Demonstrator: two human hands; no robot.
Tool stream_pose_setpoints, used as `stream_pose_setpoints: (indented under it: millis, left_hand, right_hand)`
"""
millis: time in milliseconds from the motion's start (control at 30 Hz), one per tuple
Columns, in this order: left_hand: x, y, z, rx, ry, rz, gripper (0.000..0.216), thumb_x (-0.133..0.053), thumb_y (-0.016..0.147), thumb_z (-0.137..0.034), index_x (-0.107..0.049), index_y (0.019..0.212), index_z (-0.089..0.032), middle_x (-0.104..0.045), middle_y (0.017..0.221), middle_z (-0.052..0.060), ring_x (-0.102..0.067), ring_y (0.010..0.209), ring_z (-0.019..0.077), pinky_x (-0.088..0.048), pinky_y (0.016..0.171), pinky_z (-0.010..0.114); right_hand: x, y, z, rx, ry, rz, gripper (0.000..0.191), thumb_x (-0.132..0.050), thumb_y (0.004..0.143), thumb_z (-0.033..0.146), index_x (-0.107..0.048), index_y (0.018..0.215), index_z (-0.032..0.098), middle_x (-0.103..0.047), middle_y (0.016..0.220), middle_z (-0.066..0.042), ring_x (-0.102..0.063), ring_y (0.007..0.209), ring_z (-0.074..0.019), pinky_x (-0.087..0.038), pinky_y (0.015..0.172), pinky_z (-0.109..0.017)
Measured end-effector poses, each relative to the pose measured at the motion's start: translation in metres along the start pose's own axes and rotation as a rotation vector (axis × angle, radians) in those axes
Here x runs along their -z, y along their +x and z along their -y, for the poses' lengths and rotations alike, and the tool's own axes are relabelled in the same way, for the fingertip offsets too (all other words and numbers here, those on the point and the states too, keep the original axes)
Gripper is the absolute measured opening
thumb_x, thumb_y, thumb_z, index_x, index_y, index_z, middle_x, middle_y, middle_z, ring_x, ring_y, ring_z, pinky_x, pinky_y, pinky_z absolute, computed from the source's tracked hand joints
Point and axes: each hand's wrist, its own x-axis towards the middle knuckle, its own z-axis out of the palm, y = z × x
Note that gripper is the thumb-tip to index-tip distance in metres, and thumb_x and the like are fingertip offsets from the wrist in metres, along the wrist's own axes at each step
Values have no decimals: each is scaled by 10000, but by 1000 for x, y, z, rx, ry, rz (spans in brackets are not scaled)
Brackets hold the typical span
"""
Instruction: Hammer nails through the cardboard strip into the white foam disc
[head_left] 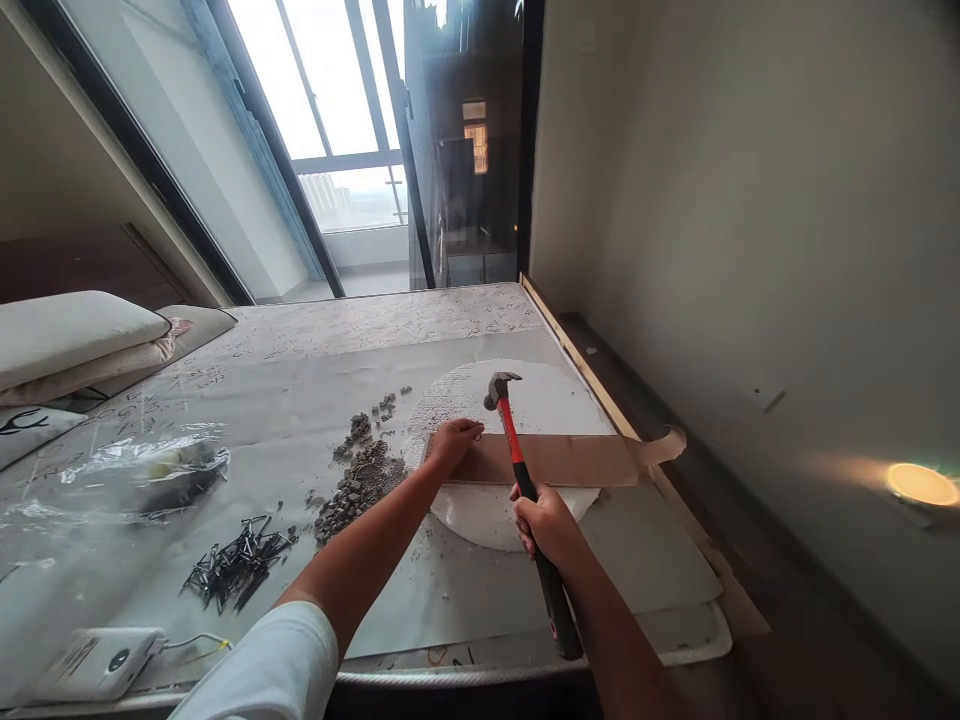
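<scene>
In my right hand (546,522) is a claw hammer (508,425) with a red and black handle, gripped mid-handle, its head raised toward the far side. My left hand (454,445) is closed in a pinch over the left part of a brown cardboard strip (555,460); what its fingertips hold is too small to make out. The strip lies across a white round board (510,385), its torn right end curling over the bed's edge. Left of my left hand lies a heap of grey rubble (360,490). Nearer to me is a pile of dark nails (240,562).
A clear plastic bag (180,472) and a white power-strip-like box with a cable (97,662) lie on the left of the covered mattress (300,400). Pillows (82,335) are at the far left. A wooden rail (577,355) runs along the right edge, beside the wall.
</scene>
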Motion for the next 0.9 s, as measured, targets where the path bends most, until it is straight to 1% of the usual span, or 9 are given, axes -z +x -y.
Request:
stream_pose_setpoints:
  millis: [67,167,367,500,700,900]
  left_hand:
    - [-1,1,-1,2,20,-9,246,-610,698,-417,-698,770,-198,-694,777,34,-597,722,165,-416,632,257]
    - [-5,6,3,4,4,-9,211,-620,691,-385,-695,750,-197,-697,792,31,-606,759,174,-423,667,266]
    - [-9,10,12,-31,4,7,171,-597,705,-350,-676,714,-198,-689,758,6,-603,750,159,-425,677,250]
    - [-8,10,13,-32,31,-11,177,-592,713,-350,-675,722,-194,-693,775,12,-604,754,162,-424,688,256]
    - [-9,12,15,-41,45,-22,202,-590,713,-362,-681,731,-182,-695,795,30,-608,752,175,-426,687,272]
    - [-13,14,24,-101,84,-33,211,-571,726,-367,-679,703,-187,-684,754,28,-602,744,173,-423,671,261]
  right_hand:
    - [-1,0,0,-2,5,5,150,-449,607,224,-400,748,209,-361,389,121,-335,268,-74,-264,266,-194]
    - [-2,0,-1,3,14,4,154,-438,597,225,-398,745,210,-349,381,126,-325,260,-71,-250,261,-190]
    - [-4,0,-3,10,11,-18,168,-428,580,246,-389,740,213,-342,365,131,-309,250,-67,-233,253,-185]
    - [-5,0,-3,17,23,-13,160,-420,588,254,-380,738,217,-336,359,133,-295,249,-65,-220,253,-179]
    - [-6,0,-1,22,2,-6,156,-424,599,247,-382,745,214,-335,366,129,-296,262,-68,-242,264,-184]
    - [-4,-12,5,32,-56,33,144,-434,622,247,-397,755,206,-323,373,125,-297,268,-66,-246,268,-182]
